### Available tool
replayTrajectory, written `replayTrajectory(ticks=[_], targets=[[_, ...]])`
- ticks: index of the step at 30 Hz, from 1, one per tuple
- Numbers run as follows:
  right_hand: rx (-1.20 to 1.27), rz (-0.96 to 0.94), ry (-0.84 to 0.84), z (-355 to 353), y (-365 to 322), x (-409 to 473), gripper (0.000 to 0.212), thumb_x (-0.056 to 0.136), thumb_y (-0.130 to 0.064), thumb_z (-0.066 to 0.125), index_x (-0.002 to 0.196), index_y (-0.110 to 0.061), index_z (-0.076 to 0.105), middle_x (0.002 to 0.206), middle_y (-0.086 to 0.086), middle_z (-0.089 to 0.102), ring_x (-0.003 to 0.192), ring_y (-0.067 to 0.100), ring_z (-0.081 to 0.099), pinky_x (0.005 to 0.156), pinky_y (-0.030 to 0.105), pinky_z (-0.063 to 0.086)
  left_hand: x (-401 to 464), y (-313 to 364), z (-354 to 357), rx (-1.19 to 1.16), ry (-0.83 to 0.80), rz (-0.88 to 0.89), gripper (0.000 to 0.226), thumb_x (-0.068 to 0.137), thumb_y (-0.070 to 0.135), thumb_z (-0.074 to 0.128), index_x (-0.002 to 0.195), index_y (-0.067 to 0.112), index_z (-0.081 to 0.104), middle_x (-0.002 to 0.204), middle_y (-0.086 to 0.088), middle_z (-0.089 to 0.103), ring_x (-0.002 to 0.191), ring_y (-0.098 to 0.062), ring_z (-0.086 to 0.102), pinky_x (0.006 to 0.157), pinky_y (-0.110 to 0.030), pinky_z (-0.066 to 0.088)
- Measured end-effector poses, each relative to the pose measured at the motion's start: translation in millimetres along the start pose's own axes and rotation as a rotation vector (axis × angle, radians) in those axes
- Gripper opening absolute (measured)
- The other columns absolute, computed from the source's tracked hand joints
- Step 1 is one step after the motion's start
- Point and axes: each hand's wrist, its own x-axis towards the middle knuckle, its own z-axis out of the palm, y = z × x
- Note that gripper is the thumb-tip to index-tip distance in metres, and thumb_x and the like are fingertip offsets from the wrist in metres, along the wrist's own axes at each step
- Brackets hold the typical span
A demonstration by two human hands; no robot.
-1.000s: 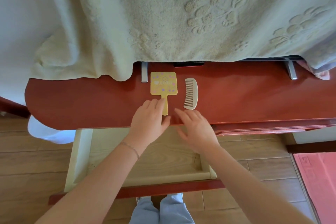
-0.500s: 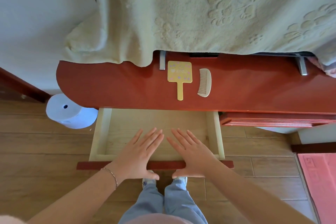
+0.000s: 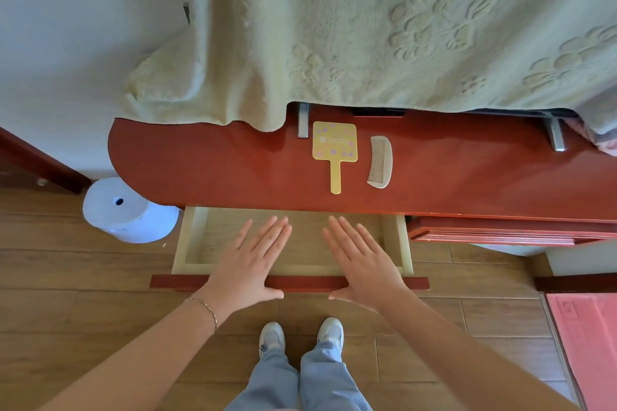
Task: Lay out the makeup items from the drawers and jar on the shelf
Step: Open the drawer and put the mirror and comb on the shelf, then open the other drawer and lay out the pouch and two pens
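A yellow hand mirror (image 3: 335,150) lies face down on the red shelf (image 3: 207,170), handle toward me. A pale comb (image 3: 380,162) lies just right of it. Below the shelf edge a pale wooden drawer (image 3: 192,240) with a red front (image 3: 307,283) stands pulled out; what shows of its inside holds nothing. My left hand (image 3: 252,264) and my right hand (image 3: 362,264) rest flat over the drawer front with straight fingers, thumbs against the red front.
A cream embossed towel (image 3: 367,27) hangs over the back of the shelf. A white paper roll (image 3: 128,213) stands on the wooden floor at left. A second red drawer front (image 3: 500,232) sits at right, a pink mat (image 3: 587,344) at lower right. My shoes (image 3: 300,337) are below.
My hands left the mirror and comb on the shelf and came down onto the drawer front. The drawer now shows less far out than half a second ago.
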Motion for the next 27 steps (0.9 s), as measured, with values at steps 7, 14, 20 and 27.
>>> replayTrajectory(ticks=[7, 14, 20, 27], targets=[[-0.091, 0.093, 0.110, -6.9, 13.4, 26.5, 0.120, 0.056, -0.066, 0.072, 0.144, -0.006, 0.017, 0.152, 0.010, 0.026, 0.140, 0.025, 0.025, 0.114, 0.044, 0.016, 26.8, -15.8, -10.1, 0.060, 0.119, -0.025, 0.115, 0.059, 0.062, 0.073, 0.144, 0.003, 0.022, 0.150, -0.012, 0.028, 0.138, -0.026, 0.025, 0.112, -0.049, 0.022], [-0.128, 0.093, 0.300, -5.9, 23.7, 54.4, 0.088, 0.059, -0.044, 0.082, 0.133, -0.011, 0.049, 0.136, 0.003, 0.053, 0.125, 0.023, 0.050, 0.106, 0.042, 0.034, 51.5, -26.6, -6.0, 0.070, 0.207, -0.062, 0.073, 0.075, 0.036, 0.073, 0.135, 0.006, 0.044, 0.136, -0.009, 0.050, 0.124, -0.022, 0.049, 0.102, -0.046, 0.038], [-0.160, 0.075, 0.398, 2.6, 35.6, 74.1, 0.065, 0.069, -0.022, 0.079, 0.129, -0.015, 0.053, 0.132, 0.002, 0.057, 0.122, 0.023, 0.052, 0.106, 0.040, 0.034, 65.3, -31.6, 5.4, 0.014, 0.388, -0.066, 0.049, 0.075, -0.003, 0.062, 0.122, 0.011, 0.055, 0.122, -0.004, 0.057, 0.108, -0.022, 0.053, 0.088, -0.037, 0.040], [-0.130, 0.077, 0.483, 5.7, 31.7, 83.2, 0.050, 0.069, -0.008, 0.074, 0.116, -0.012, 0.059, 0.120, 0.005, 0.063, 0.113, 0.025, 0.058, 0.102, 0.041, 0.042, 72.1, -31.6, 3.7, 0.044, 0.442, -0.066, 0.047, 0.075, -0.007, 0.050, 0.118, 0.011, 0.055, 0.116, -0.006, 0.058, 0.099, -0.024, 0.050, 0.080, -0.038, 0.042]])
